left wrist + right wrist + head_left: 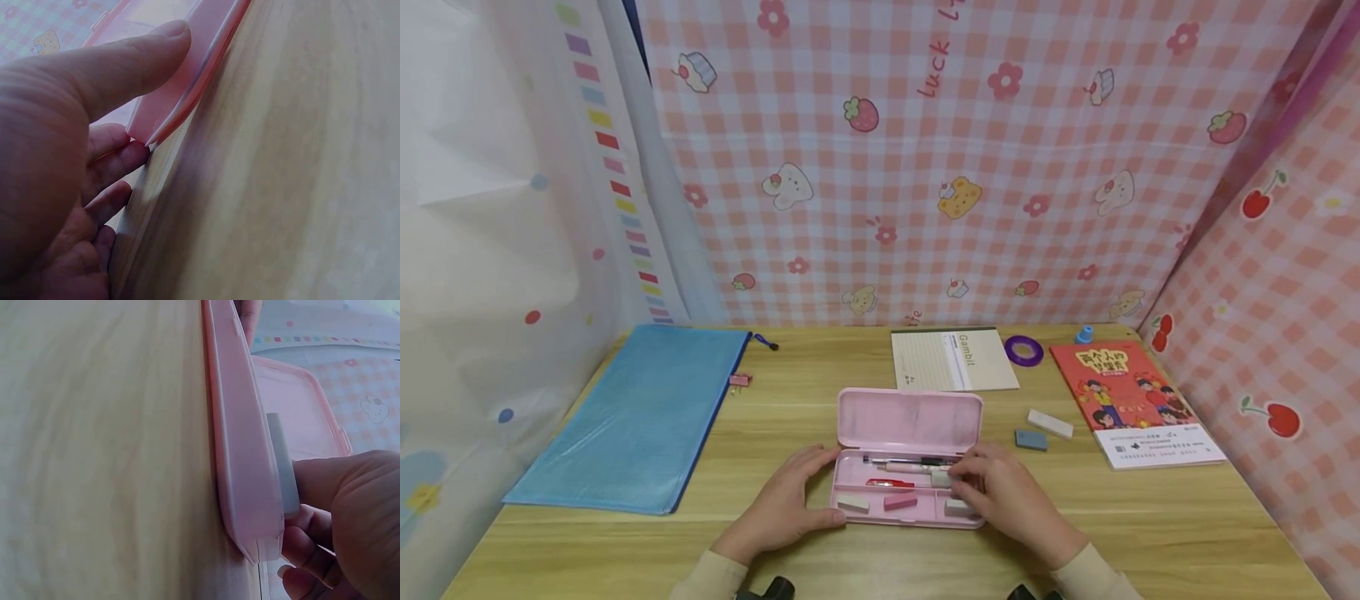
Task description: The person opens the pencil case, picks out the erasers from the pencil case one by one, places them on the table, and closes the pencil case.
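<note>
A pink pencil case (910, 523) lies with its lid raised at the back. Inside are a black pen (936, 461), a red pen (890, 483), a pink eraser (900, 501) and pale erasers in the front compartments. My left hand (782, 502) holds the case's left end, thumb at the front corner and fingertips along the side. At the right end, my right hand (1011, 496) pinches a grey eraser (284, 465) between thumb and fingers, just over the rim. Its lower part is hidden by the case wall in the right wrist view.
A blue zip folder (625, 417) lies at the left, near a small pink clip (741, 380). Behind the case is a notebook (955, 360) with purple tape (1024, 351) beside it. Blue (1031, 440) and white erasers (1050, 423) and a red book (1127, 387) lie right.
</note>
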Demonstrator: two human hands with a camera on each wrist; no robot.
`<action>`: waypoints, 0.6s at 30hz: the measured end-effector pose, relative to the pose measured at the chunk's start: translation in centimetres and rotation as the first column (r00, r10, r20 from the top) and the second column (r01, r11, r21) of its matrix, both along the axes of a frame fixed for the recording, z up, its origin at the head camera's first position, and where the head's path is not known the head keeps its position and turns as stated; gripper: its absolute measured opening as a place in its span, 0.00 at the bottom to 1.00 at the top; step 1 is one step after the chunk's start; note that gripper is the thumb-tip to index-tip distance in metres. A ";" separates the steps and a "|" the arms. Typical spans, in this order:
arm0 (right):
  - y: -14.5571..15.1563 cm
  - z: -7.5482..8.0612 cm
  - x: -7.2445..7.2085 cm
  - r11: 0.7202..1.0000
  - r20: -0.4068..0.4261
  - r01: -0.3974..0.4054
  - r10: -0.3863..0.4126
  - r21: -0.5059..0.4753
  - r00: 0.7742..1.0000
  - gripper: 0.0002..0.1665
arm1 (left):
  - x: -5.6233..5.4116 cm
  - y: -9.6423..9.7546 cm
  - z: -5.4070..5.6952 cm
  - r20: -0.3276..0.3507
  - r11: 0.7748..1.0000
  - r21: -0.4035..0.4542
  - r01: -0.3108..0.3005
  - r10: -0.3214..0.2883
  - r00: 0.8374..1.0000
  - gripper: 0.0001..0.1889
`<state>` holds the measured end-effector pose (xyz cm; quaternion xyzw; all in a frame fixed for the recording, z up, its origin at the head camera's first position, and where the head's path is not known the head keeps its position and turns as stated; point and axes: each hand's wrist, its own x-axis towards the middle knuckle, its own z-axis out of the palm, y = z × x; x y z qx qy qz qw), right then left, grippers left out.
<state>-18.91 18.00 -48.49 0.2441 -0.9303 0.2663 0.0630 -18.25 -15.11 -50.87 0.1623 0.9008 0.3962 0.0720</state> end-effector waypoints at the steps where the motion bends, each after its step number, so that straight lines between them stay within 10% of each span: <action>1: 0.0 0.0 0.0 1.000 0.000 0.002 -0.002 -0.002 1.000 0.06 | 0.0 0.0 0.0 0.000 1.000 -0.002 0.000 0.000 1.000 0.47; 18: -0.1 0.0 -0.1 1.000 0.046 0.012 -0.012 -0.003 0.999 0.07 | -0.1 0.1 -0.1 -0.008 1.000 -0.020 0.004 -0.004 1.000 0.48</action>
